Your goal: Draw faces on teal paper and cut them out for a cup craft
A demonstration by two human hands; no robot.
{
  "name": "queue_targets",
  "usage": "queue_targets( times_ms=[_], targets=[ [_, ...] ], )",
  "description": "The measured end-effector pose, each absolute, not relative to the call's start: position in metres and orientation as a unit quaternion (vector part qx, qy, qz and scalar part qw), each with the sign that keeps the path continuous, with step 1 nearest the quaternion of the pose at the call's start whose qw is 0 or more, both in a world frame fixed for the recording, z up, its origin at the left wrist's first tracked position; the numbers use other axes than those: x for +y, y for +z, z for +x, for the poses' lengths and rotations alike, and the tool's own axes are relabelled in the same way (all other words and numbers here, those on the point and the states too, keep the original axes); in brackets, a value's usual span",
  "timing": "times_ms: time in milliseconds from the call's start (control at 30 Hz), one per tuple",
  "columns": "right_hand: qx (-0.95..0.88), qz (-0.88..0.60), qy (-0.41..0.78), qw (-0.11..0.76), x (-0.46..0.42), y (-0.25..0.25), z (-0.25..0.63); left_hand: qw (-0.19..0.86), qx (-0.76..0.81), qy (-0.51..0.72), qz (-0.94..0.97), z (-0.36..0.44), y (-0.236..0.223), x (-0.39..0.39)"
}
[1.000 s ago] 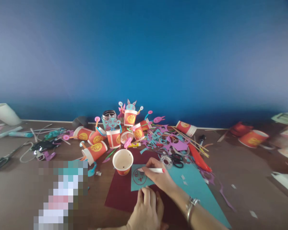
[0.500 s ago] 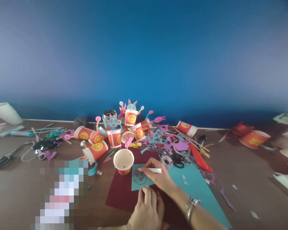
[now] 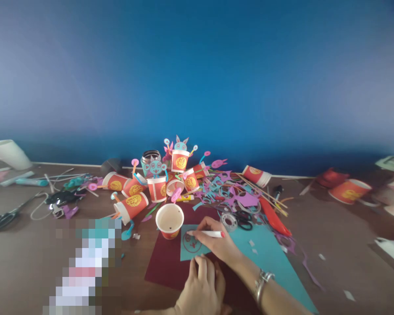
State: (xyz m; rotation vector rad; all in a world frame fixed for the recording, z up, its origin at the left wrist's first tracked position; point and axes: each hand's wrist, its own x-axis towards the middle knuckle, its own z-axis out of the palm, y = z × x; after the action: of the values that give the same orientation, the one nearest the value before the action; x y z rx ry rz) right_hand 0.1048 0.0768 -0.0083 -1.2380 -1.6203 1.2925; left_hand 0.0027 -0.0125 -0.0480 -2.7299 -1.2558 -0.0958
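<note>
My right hand [image 3: 218,245] is closed around a white marker [image 3: 213,234] with a red end. Its tip rests on a small blue paper [image 3: 185,253], on which a round face with eyes and a mouth is drawn. My left hand [image 3: 202,284] lies with fingers stretched over the paper's near edge, holding no object. Dark red paper [image 3: 166,267] is beneath both. A larger blue sheet [image 3: 269,253] extends under my right forearm. Just left of the drawing, a paper cup [image 3: 170,218] stands upright, its inside showing.
Several decorated red cups [image 3: 131,206] are clustered behind, some tipped over. Paper scraps [image 3: 230,188], a tape roll [image 3: 229,221] and black-handled scissors [image 3: 244,220] lie behind my right hand. More scissors [image 3: 3,220] are at far left. A red pouch-like object [image 3: 274,216] lies to the right.
The marker tip has shifted very slightly on the drawn face, around the eye. My left hand stays in place, and the view has drifted a little.
</note>
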Motion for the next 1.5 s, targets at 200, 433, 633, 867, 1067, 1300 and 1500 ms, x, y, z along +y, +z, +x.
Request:
queue_targets(
  times_ms=[200, 433, 633, 867, 1067, 1300, 1500],
  targets=[
    [-0.631, -0.484, 0.505, 0.334, 0.077, -0.008, 0.105, 0.075, -0.414, -0.039, -0.906, 0.003, -0.049, -0.012],
    [-0.609, -0.467, 0.526, 0.366, 0.077, -0.007, 0.106, 0.037, -0.422, -0.026, -0.905, 0.002, -0.046, -0.012],
    [-0.545, -0.485, 0.547, 0.410, 0.081, -0.005, 0.119, 0.075, -0.460, -0.028, -0.884, 0.008, -0.046, -0.016],
    [-0.533, -0.525, 0.512, 0.421, 0.088, -0.005, 0.136, 0.099, -0.480, -0.057, -0.869, 0.012, -0.046, -0.018],
    [-0.513, -0.550, 0.511, 0.417, 0.082, 0.001, 0.140, 0.102, -0.481, -0.079, -0.867, 0.012, -0.046, -0.017],
    [-0.586, -0.528, 0.479, 0.384, 0.069, -0.013, 0.145, 0.095, -0.477, -0.070, -0.871, 0.010, -0.047, -0.017],
    [-0.604, -0.563, 0.418, 0.378, 0.068, -0.020, 0.143, 0.089, -0.473, -0.051, -0.875, 0.008, -0.048, -0.018]
  ],
)
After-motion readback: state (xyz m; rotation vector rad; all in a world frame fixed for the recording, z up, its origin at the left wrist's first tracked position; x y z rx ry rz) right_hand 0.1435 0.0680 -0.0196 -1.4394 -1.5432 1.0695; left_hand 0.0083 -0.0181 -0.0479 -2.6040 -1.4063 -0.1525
